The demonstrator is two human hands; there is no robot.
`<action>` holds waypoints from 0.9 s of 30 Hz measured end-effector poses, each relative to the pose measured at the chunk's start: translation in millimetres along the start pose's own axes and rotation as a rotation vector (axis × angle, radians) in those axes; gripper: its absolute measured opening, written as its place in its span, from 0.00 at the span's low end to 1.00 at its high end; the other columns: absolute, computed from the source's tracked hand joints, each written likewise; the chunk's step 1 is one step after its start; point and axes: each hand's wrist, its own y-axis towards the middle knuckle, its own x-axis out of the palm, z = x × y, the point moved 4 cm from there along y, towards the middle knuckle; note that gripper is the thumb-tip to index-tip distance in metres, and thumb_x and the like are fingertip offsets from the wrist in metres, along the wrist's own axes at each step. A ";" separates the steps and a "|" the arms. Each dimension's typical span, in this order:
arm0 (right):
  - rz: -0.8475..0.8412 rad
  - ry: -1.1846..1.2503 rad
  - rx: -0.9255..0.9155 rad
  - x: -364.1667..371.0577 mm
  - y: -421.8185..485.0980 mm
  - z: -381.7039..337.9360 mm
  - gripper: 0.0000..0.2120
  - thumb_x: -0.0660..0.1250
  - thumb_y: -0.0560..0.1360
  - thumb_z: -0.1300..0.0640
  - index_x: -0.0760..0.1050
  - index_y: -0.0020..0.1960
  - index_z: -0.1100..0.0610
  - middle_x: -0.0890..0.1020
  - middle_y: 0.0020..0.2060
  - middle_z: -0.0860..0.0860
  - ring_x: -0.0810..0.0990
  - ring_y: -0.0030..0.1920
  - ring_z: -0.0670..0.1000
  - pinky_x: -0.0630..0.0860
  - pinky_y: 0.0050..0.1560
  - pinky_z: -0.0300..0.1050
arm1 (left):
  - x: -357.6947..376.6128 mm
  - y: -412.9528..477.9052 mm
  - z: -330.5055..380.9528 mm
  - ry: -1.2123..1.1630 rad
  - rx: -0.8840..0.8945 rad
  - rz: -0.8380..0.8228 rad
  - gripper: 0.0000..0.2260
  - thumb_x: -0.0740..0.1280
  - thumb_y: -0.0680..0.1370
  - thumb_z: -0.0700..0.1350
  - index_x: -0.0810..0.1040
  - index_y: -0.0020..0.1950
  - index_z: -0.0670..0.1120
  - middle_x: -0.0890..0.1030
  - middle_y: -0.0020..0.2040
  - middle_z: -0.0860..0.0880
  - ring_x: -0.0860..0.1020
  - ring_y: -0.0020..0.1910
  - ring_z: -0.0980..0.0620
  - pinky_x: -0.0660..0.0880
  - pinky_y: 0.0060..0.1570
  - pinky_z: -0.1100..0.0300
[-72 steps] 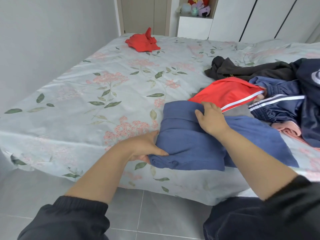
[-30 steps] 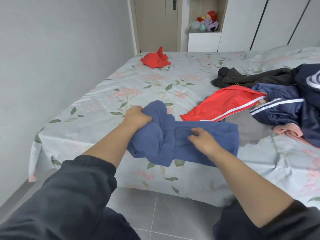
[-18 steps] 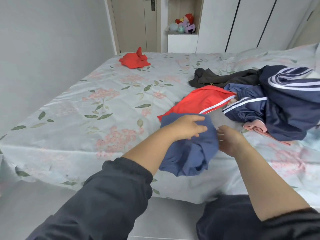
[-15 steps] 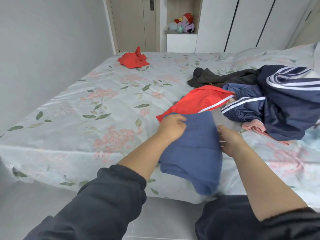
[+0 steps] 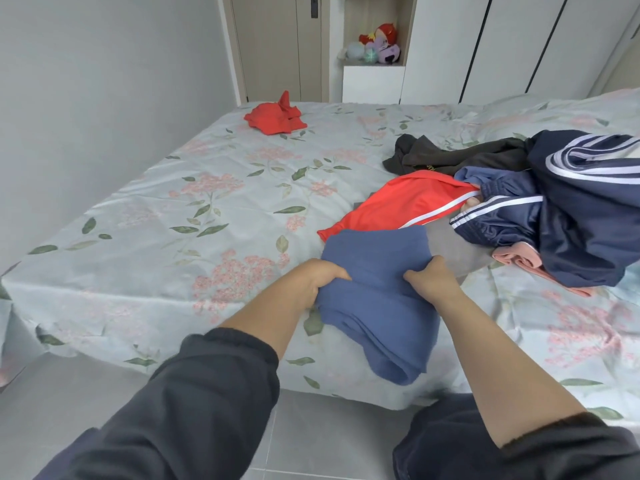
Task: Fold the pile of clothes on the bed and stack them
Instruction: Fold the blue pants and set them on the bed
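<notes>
We find no legible text, brand, number or sign anywhere in frame. We spot tiny yellowish print on dark garment (image 5: 460,157), right of centre, upper half; too small, blurred to read.

Lit evenly by soft, fairly bright light; the source can't be told. A faint shadow is thrown under the cloth (image 5: 377,271) at the bed (image 5: 242,220) edge. Wardrobe (image 5: 519,46) lines are tilted by the wide lens, and the toys (image 5: 377,46) at the back are rendered a bit soft.
</notes>
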 end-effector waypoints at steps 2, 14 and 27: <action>0.019 0.055 -0.060 7.0 -2.7 -11.9 0.22 0.64 0.74 0.58 0.64 0.66 0.64 0.75 0.55 0.57 0.74 0.51 0.57 0.69 0.47 0.45 | -25.0 -10.3 24.6 0.008 0.048 0.053 0.02 0.66 0.75 0.36 0.77 0.47 0.39 0.80 0.34 0.44 0.78 0.31 0.48 0.76 0.32 0.59; 0.059 0.364 -0.318 52.0 -26.3 -78.7 0.17 0.63 0.76 0.66 0.68 0.64 0.67 0.79 0.50 0.63 0.78 0.51 0.61 0.66 0.30 0.26 | -86.1 -62.0 137.2 1.517 0.797 0.525 0.14 0.63 0.75 0.39 0.75 0.59 0.47 0.78 0.43 0.45 0.75 0.41 0.43 0.66 0.34 0.56; -0.180 0.183 -0.247 109.8 -9.4 -69.4 0.23 0.65 0.76 0.53 0.67 0.68 0.58 0.77 0.57 0.51 0.76 0.58 0.54 0.67 0.51 0.43 | -113.2 -32.7 -56.2 1.083 0.710 0.453 0.16 0.61 0.76 0.57 0.71 0.33 0.49 0.74 0.29 0.53 0.72 0.30 0.54 0.62 0.30 0.60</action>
